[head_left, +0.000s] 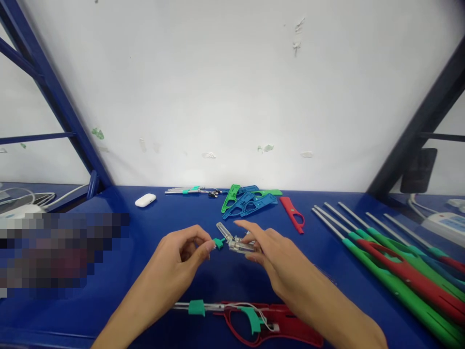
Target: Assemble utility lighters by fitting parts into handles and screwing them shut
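Note:
In the head view, my left hand (191,249) pinches a small green plastic piece (219,243) between thumb and fingertips. Just to its right, my right hand (263,242) has its thumb and fingers round clear plastic fuel tanks (240,246), with the index finger stretched out above. One clear tank sticks up at a slant towards the left hand. Below both hands lies an opened red lighter half-shell (290,325). It carries a metal rod, a green trigger (251,320), a green collar (196,308) and white wires. My right forearm covers part of the shell.
Blue and green handle shells (250,203) are piled near the wall, beside a red shell (292,214). Metal rods with wires (185,191) lie at the back. Several long-stemmed lighters (399,271) line the right side. A white case (145,200) sits back left.

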